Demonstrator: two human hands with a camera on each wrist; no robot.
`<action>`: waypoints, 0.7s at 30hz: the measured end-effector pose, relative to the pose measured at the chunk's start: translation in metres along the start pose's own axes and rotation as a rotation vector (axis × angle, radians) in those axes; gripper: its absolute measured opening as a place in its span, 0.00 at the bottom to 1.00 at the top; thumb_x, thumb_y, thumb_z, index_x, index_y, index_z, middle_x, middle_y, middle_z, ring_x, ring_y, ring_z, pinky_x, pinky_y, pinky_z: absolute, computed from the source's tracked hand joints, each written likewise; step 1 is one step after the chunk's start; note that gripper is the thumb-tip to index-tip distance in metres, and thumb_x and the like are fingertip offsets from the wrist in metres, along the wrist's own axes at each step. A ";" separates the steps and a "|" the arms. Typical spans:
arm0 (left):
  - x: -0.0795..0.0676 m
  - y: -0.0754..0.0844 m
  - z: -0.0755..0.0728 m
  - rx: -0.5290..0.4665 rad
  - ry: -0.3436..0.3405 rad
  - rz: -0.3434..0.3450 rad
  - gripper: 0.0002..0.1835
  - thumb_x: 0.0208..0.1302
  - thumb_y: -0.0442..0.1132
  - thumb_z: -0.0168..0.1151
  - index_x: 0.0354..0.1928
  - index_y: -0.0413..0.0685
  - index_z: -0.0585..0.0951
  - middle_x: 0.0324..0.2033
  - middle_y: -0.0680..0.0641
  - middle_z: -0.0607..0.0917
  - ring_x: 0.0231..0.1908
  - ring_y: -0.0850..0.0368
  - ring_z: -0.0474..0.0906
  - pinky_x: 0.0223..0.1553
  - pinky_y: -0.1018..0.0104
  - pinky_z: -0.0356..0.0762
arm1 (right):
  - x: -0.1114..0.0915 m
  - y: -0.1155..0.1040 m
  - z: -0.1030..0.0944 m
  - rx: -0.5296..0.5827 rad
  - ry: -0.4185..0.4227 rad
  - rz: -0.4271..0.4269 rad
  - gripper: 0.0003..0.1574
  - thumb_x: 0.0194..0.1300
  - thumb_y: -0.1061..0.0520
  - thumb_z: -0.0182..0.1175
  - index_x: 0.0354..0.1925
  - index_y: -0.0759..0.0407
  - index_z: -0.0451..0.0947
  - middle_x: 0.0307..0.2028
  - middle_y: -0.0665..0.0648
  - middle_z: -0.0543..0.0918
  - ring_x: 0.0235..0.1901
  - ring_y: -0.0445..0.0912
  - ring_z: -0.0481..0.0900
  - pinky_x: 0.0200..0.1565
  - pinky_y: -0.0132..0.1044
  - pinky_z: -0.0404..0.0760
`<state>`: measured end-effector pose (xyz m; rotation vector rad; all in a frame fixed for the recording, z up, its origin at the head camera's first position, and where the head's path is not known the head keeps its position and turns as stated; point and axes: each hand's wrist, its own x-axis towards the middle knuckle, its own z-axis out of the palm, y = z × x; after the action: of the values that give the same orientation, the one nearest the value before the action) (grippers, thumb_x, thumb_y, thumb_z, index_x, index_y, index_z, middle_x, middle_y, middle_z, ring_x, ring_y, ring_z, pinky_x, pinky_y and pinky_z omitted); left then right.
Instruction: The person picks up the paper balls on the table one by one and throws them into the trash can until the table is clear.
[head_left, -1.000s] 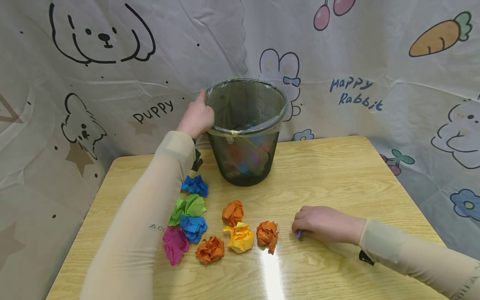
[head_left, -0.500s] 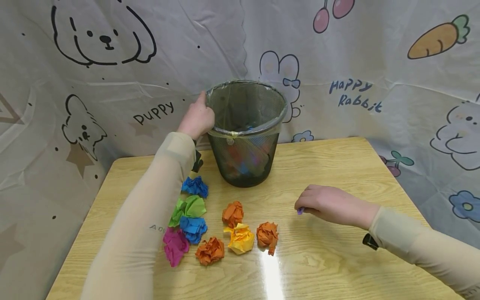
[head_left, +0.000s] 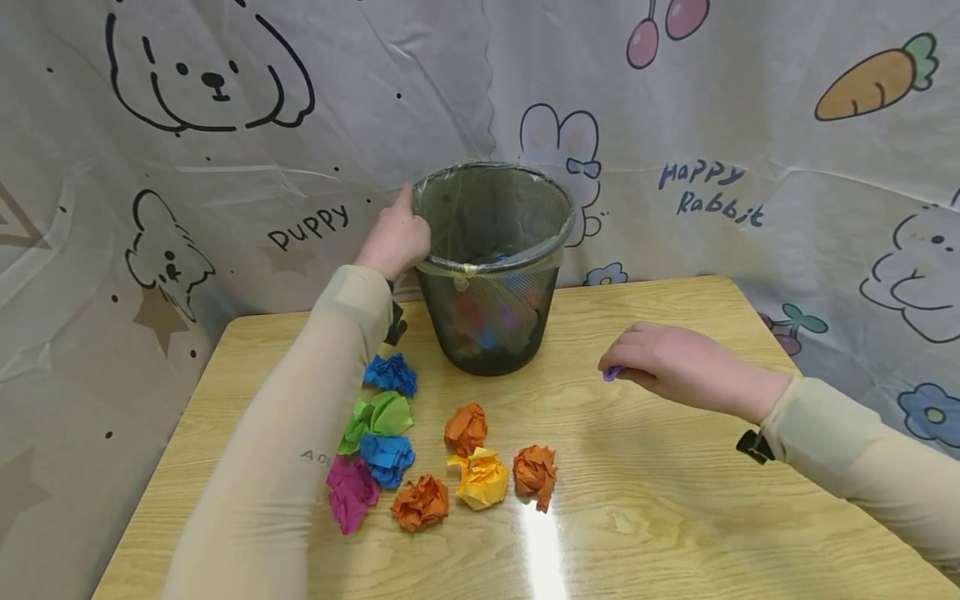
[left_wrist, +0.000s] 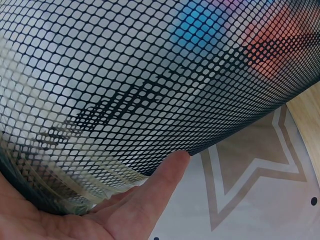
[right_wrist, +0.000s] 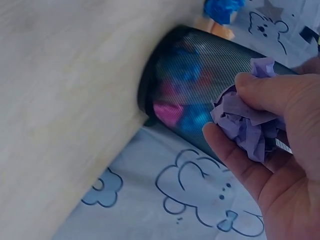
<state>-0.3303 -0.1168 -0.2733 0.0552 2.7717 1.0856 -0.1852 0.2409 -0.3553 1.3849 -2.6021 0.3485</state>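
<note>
Right hand (head_left: 667,362) holds purple paper ball (right_wrist: 245,125) above the table (head_left: 637,533); left hand (head_left: 395,239) grips the bin (head_left: 495,358)

Closest are two cream sleeves: the left sleeve (head_left: 273,450) reaches up across the table, and the right sleeve (head_left: 855,442) comes in from the side.

Next come crumpled paper balls lying on the wood. Nearest is an orange ball (head_left: 421,504), with a magenta ball (head_left: 352,495) to its left. Just beyond, a yellow ball (head_left: 482,481) sits between that orange one and a second orange ball (head_left: 535,471). A blue ball (head_left: 387,460) lies against a green ball (head_left: 386,414), which the left sleeve partly covers. A third orange ball (head_left: 466,427) is right behind the yellow one, and a second blue ball (head_left: 392,374) lies farther back, near the bin.

Right of these, the right hand is raised off the wood, the purple paper ball pinched between thumb and fingers, apart from the bin.

Farther back stands the black mesh bin, upright, a clear liner (head_left: 551,248) folded over its rim. Coloured paper (right_wrist: 169,111) shows through the mesh, low inside. The left hand is closed over the rim's left side, thumb along the outer mesh.

Behind everything hangs a pale curtain (head_left: 435,58) printed with puppies, rabbits, a carrot and flowers.
</note>
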 end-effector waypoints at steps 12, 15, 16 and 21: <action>-0.001 0.001 0.001 0.007 0.015 0.005 0.38 0.74 0.35 0.28 0.82 0.53 0.32 0.28 0.39 0.82 0.11 0.60 0.54 0.17 0.64 0.64 | 0.020 0.010 -0.044 -0.011 0.059 -0.029 0.15 0.62 0.66 0.71 0.46 0.52 0.84 0.41 0.45 0.85 0.41 0.41 0.80 0.44 0.41 0.82; -0.001 0.000 0.001 0.017 0.023 0.014 0.38 0.73 0.35 0.28 0.82 0.52 0.32 0.27 0.39 0.82 0.11 0.60 0.55 0.17 0.64 0.65 | 0.027 0.012 -0.056 -0.029 0.072 -0.026 0.16 0.62 0.66 0.71 0.47 0.53 0.84 0.41 0.45 0.85 0.41 0.42 0.80 0.45 0.42 0.81; -0.001 0.000 0.001 0.021 0.026 0.019 0.38 0.73 0.35 0.28 0.82 0.51 0.32 0.30 0.39 0.83 0.11 0.60 0.56 0.17 0.64 0.66 | 0.029 0.012 -0.060 -0.036 0.073 -0.021 0.16 0.62 0.66 0.71 0.47 0.53 0.84 0.41 0.45 0.85 0.41 0.42 0.80 0.45 0.42 0.81; 0.000 0.000 0.001 0.026 0.018 0.018 0.38 0.74 0.35 0.28 0.82 0.51 0.32 0.24 0.40 0.80 0.11 0.61 0.56 0.17 0.64 0.66 | 0.037 0.013 -0.077 -0.045 0.069 0.025 0.17 0.62 0.65 0.72 0.48 0.53 0.86 0.42 0.45 0.86 0.42 0.42 0.81 0.45 0.43 0.81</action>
<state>-0.3298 -0.1161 -0.2736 0.0740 2.8069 1.0599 -0.2136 0.2405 -0.2739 1.3032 -2.5580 0.3334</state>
